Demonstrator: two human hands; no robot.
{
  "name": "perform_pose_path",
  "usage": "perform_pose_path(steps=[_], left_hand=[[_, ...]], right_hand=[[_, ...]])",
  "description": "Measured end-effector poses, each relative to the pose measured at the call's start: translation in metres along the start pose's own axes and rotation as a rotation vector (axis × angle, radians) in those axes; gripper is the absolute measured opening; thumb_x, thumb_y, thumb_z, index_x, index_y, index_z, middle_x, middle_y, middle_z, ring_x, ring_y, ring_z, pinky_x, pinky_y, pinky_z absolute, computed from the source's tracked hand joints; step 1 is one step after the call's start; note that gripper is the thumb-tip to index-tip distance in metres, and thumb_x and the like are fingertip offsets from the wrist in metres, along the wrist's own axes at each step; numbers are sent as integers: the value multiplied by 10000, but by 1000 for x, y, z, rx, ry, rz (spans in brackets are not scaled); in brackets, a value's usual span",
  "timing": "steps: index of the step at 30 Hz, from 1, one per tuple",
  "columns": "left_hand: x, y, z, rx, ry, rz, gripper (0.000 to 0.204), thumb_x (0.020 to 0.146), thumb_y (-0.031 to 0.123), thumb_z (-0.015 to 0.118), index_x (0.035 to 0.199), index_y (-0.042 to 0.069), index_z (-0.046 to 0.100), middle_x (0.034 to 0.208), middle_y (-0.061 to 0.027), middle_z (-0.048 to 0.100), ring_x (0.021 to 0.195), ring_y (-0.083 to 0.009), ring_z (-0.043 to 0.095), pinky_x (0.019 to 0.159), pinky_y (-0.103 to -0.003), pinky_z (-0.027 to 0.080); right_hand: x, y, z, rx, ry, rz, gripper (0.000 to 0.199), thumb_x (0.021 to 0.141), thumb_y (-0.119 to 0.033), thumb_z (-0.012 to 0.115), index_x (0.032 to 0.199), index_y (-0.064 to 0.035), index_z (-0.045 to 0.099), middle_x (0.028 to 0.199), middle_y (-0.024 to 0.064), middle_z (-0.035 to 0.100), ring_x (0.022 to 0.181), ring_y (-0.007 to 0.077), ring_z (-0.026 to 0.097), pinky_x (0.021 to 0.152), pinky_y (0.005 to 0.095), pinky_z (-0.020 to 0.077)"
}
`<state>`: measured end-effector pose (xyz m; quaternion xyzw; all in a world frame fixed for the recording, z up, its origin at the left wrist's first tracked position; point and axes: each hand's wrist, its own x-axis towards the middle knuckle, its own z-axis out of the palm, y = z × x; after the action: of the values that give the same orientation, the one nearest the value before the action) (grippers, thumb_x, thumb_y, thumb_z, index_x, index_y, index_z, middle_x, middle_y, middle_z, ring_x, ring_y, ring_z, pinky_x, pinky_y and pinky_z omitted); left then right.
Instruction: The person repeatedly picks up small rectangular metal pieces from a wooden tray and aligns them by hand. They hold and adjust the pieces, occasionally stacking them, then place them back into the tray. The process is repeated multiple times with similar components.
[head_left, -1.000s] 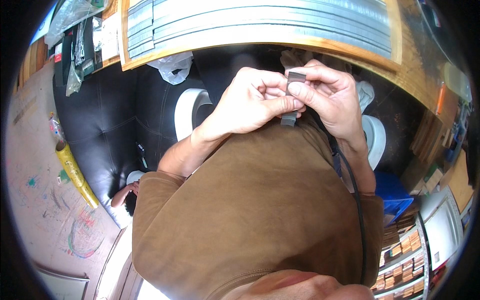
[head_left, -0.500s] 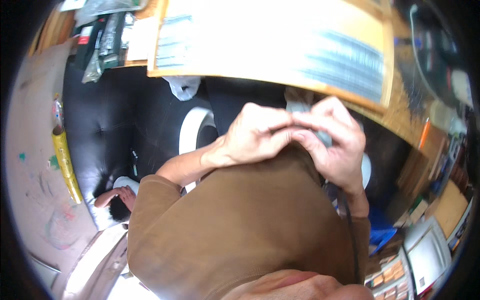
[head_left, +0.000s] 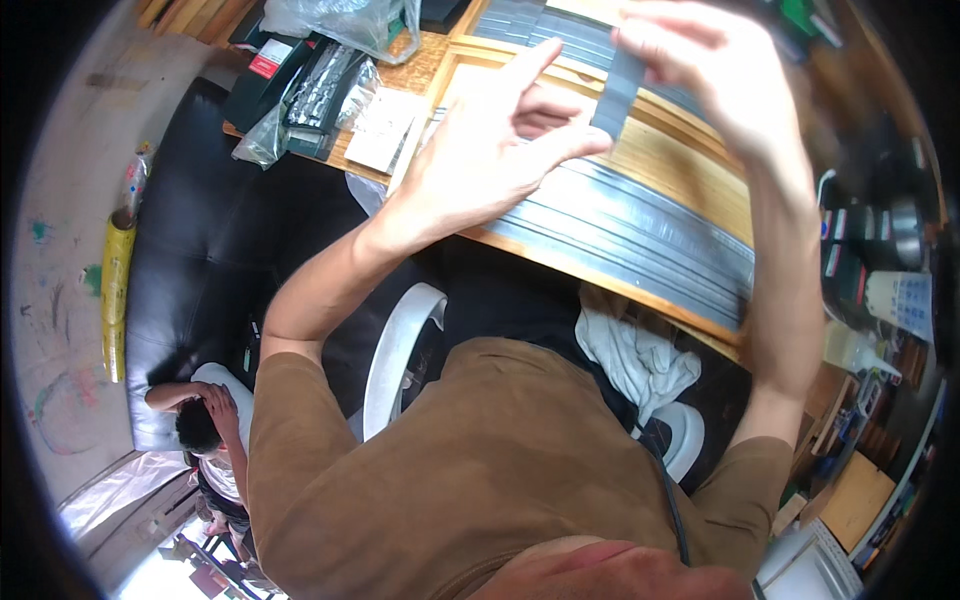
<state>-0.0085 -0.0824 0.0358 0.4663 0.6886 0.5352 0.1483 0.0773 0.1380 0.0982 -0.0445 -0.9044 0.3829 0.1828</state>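
A flat dark grey strip (head_left: 620, 95) is pinched at its upper end by the thumb and fingers of my right hand (head_left: 715, 75), over a shallow wooden tray. My left hand (head_left: 490, 150) has its fingers spread; its thumb tip lies at the strip's lower end, and I cannot tell whether they touch. Beneath both hands is the wooden tray (head_left: 610, 283), split by wooden dividers. Long grey strips (head_left: 650, 245) lie side by side in its near section, with more grey pieces in the far section. Glare and motion blur soften the fingers.
Left of the tray are a clear plastic bag (head_left: 345, 25), dark boxes and a white card (head_left: 383, 130). A white chair arm (head_left: 395, 350) and a white cloth (head_left: 640, 350) are near my body. Another person (head_left: 215, 420) is by the black sofa (head_left: 190, 250). Containers crowd the right.
My hands were together close to my chest; now they are apart and farther forward, over the tray. The grey strip now shows in my right hand. The view has shifted, revealing more tray.
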Motion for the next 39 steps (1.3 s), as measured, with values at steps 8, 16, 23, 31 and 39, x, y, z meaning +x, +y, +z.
perform_pose_path(steps=[8,16,23,31,39], left_hand=[[8,-52,-44,658,-14,409,525,852,254,816,1250,-46,651,1203,-211,678,1119,-355,635,999,-440,493],[53,-83,-48,685,-214,520,639,918,428,719,1340,-33,583,1313,-206,624,1260,-346,562,1080,-447,444],[69,-92,-47,682,-306,415,627,954,482,656,1333,-14,598,1288,-193,638,1217,-314,584,1063,-435,457],[69,-96,-46,678,-308,389,651,945,522,650,1345,12,591,1239,-177,652,1190,-306,586,1053,-443,457],[70,-96,-41,699,-273,427,670,936,527,663,1362,16,579,1249,-174,644,1198,-309,578,1062,-456,447]], right_hand=[[124,79,49,498,86,478,123,876,17,615,843,48,729,743,95,684,615,146,631,546,258,512],[147,110,92,631,56,617,80,908,16,677,889,78,723,837,146,724,662,181,701,584,280,627],[145,106,100,399,116,586,114,882,49,688,974,53,755,868,141,746,666,173,694,570,268,602],[145,110,109,258,106,485,57,833,10,729,871,-4,771,767,110,737,641,153,671,559,291,531],[142,125,112,21,261,230,89,844,-74,718,821,2,757,756,133,737,699,170,686,678,322,540]])
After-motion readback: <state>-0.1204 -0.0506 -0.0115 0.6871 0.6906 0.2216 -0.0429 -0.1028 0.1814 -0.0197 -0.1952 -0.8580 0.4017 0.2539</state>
